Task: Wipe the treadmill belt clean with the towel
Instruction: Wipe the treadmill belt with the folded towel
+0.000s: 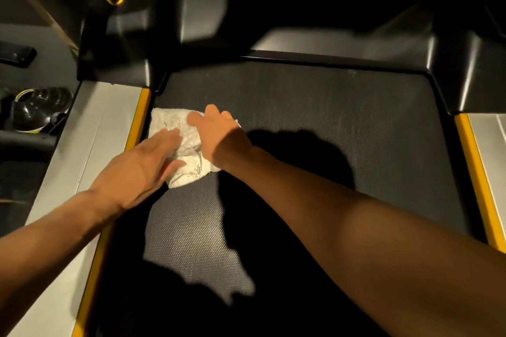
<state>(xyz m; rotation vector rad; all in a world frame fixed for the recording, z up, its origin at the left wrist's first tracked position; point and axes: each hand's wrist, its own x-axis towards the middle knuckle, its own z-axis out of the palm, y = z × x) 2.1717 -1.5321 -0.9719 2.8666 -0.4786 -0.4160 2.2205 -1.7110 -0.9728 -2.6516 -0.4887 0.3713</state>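
Observation:
A white towel (189, 142) lies folded on the dark textured treadmill belt (328, 123), at the belt's front left corner beside the yellow strip. My left hand (145, 167) presses flat on the towel's near left part, fingers straight. My right hand (219, 134) presses on the towel's right side, fingers stretched forward over it. Both forearms reach in from the bottom of the view and cast dark shadows on the belt.
Grey side rails (90, 145) with yellow edging (476, 172) run along both sides of the belt. The black motor cover (342, 16) rises at the far end. A dark helmet-like object (41, 109) and a phone-like object (16, 56) lie on the floor at left.

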